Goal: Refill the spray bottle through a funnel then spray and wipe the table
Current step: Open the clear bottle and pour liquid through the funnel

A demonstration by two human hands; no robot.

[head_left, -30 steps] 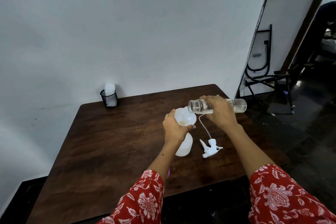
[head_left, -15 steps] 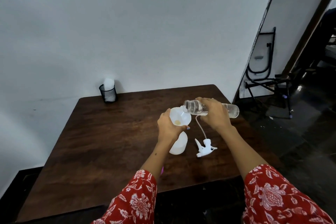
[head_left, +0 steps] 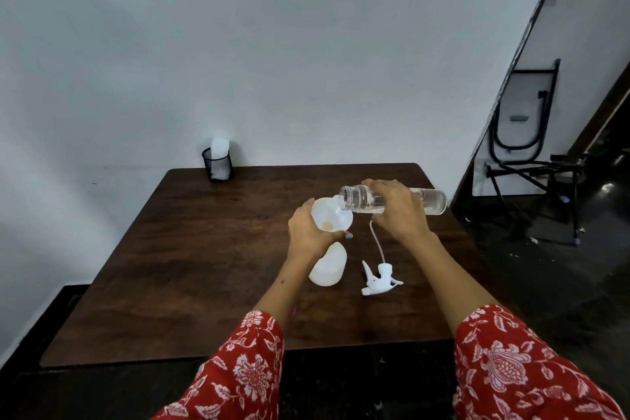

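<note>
A white spray bottle (head_left: 328, 266) stands on the dark wooden table (head_left: 191, 249) with a white funnel (head_left: 330, 217) in its neck. My left hand (head_left: 308, 232) grips the funnel and bottle neck. My right hand (head_left: 399, 211) holds a clear water bottle (head_left: 433, 201) almost level, its open mouth over the funnel's rim. The white trigger sprayer head (head_left: 378, 278) lies on the table to the right of the spray bottle, its thin tube running back toward my right hand.
A black mesh cup (head_left: 218, 165) with white paper in it stands at the table's far left corner by the wall. A folded black chair (head_left: 525, 119) leans on the wall to the right, with dark floor beyond the table's right edge.
The view has swung slightly. The clear bottle's mouth stays over the funnel, tilted a little lower. Both hands keep their holds.
</note>
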